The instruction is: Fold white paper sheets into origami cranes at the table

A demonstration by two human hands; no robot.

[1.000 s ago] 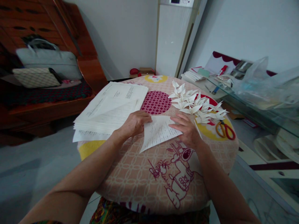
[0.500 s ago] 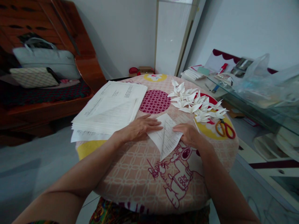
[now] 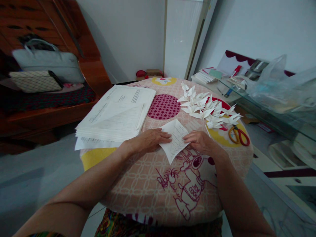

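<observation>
A small white sheet of paper [image 3: 174, 136] with rows of writing lies diamond-wise on the cloth, folded into a kite-like shape with one point toward me. My left hand [image 3: 154, 140] rests with its fingers laid flat over the paper's left edge. At the right edge, the bent fingers of my right hand [image 3: 197, 141] grip the paper; the thumb is partly hidden. Folded paper cranes [image 3: 204, 108] lie in a cluster beyond my right hand. A stack of printed sheets [image 3: 116, 115] is left of my left hand, with a loose flap on top.
Scissors with orange-red handles [image 3: 239, 135] lie near the right edge of the round, cloth-covered table [image 3: 158, 191]. Beside it stands a glass-topped stand [image 3: 278, 121] with plastic bags [image 3: 271, 85] and papers. A wooden bench [image 3: 91, 69] holding bags is at left.
The paper's sides have been turned inward, so its lower point looks narrower and shorter. My left fingers have drawn together over its left edge; my right hand has barely shifted.
</observation>
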